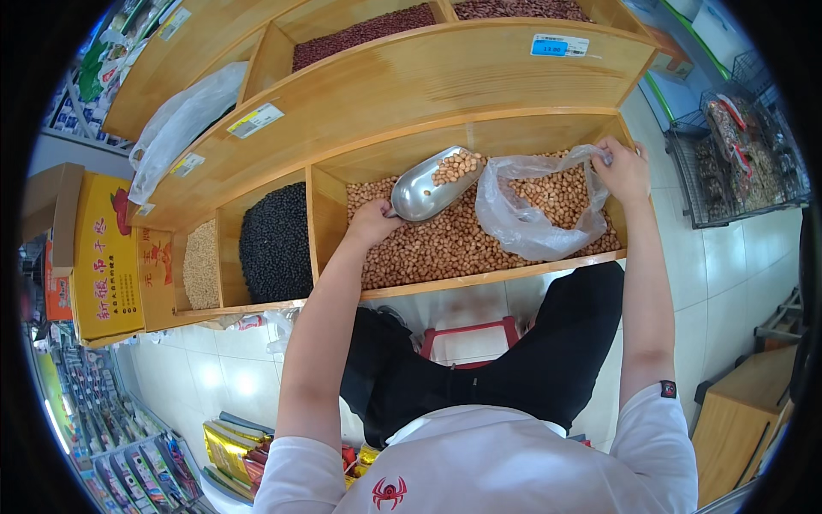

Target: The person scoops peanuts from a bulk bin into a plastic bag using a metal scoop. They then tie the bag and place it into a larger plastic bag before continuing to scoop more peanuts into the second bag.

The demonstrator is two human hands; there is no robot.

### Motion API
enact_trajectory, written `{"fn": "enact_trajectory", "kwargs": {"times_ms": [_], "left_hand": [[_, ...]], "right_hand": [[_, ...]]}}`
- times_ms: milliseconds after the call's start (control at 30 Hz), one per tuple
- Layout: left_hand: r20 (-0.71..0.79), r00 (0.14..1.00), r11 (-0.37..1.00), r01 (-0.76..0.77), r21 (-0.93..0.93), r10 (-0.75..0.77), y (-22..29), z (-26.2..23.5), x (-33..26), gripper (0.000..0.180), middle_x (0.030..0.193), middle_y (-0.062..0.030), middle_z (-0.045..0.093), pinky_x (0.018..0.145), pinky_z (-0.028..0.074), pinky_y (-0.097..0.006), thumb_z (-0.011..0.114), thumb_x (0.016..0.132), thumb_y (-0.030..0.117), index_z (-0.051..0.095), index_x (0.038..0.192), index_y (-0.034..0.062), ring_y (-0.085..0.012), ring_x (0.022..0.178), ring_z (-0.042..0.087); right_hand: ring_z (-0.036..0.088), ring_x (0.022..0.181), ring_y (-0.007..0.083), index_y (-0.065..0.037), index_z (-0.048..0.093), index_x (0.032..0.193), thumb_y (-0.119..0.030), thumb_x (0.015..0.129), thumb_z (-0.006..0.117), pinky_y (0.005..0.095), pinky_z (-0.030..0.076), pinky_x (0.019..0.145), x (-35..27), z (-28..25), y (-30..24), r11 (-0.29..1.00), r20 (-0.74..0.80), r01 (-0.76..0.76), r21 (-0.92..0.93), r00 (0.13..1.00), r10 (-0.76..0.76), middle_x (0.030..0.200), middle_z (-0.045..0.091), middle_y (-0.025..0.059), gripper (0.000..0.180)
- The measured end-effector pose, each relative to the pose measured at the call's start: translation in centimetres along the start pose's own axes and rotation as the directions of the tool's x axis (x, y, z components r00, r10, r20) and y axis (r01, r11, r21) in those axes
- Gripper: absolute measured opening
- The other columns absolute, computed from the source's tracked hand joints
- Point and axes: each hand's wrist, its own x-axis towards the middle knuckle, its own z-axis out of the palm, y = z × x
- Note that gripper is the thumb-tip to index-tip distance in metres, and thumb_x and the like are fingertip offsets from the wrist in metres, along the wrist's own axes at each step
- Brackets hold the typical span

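My left hand [373,224] grips the handle of a silver metal scoop [428,187] that carries a small heap of peanuts at its front lip. The scoop is tilted over the peanut bin [479,278] of a wooden display stand, its mouth turned toward a clear plastic bag [531,224]. My right hand [622,170] holds up the far rim of that bag, keeping its mouth open over the peanuts [445,244]. The bag lies slack on the nuts, and I cannot tell what is inside it.
Left of the peanuts are bins of black beans [276,244] and pale grain [202,265]. An upper shelf [445,77] holds reddish beans and a hanging plastic bag [184,120]. A yellow carton [104,257] stands at left, wire baskets [738,154] at right, a red stool [467,330] below.
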Motion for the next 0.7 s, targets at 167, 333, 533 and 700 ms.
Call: {"fn": "enact_trajectory", "kwargs": {"times_ms": [167, 333, 533, 700], "left_hand": [[-0.089, 0.993, 0.988, -0.091, -0.121, 0.081, -0.4, 0.3, 0.5, 0.039, 0.088, -0.0139, 0.07, 0.078, 0.053, -0.037, 0.083, 0.074, 0.03, 0.065, 0.092, 0.0011, -0.0266, 0.082, 0.067], [-0.213, 0.966, 0.963, -0.189, -0.193, 0.146, 0.4, 0.1, 0.0, 0.036, 0.087, -0.014, 0.07, 0.077, 0.053, -0.036, 0.081, 0.077, 0.026, 0.065, 0.095, 0.0002, -0.0246, 0.08, 0.067], [-0.293, 0.935, 0.952, -0.255, -0.17, 0.198, 3.1, -1.1, -2.0, 0.028, 0.092, -0.0139, 0.073, 0.081, 0.055, -0.034, 0.077, 0.079, 0.016, 0.067, 0.101, 0.0025, -0.0234, 0.085, 0.071], [-0.396, 0.856, 0.913, -0.397, -0.094, 0.332, 4.3, -1.7, -3.1, 0.024, 0.094, -0.0114, 0.074, 0.086, 0.055, -0.038, 0.076, 0.077, 0.012, 0.067, 0.099, 0.0067, -0.0283, 0.09, 0.072]], "right_hand": [[0.07, 0.086, 0.0264, -0.017, 0.066, 0.098, -0.028, 0.087, 0.066, 0.0472, 0.036, 0.109, 0.0, -0.1, -0.3, 1.0, -0.003, 0.0, -0.002, 1.0, 0.0, 0.087, 0.075, 0.0049, 0.015], [0.07, 0.088, 0.0254, -0.016, 0.066, 0.099, -0.028, 0.088, 0.066, 0.0471, 0.035, 0.11, 0.2, -0.2, -0.5, 1.0, 0.026, -0.008, -0.008, 1.0, 0.008, 0.089, 0.075, 0.0041, 0.016], [0.07, 0.088, 0.0253, -0.016, 0.066, 0.1, -0.027, 0.088, 0.065, 0.0474, 0.035, 0.11, 0.0, -0.4, -0.5, 1.0, 0.031, -0.018, -0.008, 0.999, 0.018, 0.089, 0.075, 0.0042, 0.016], [0.07, 0.087, 0.0264, -0.017, 0.066, 0.099, -0.027, 0.088, 0.065, 0.0484, 0.036, 0.109, 0.2, -0.3, -0.5, 1.0, 0.024, -0.013, 0.004, 1.0, 0.013, 0.088, 0.075, 0.0056, 0.016]]}}
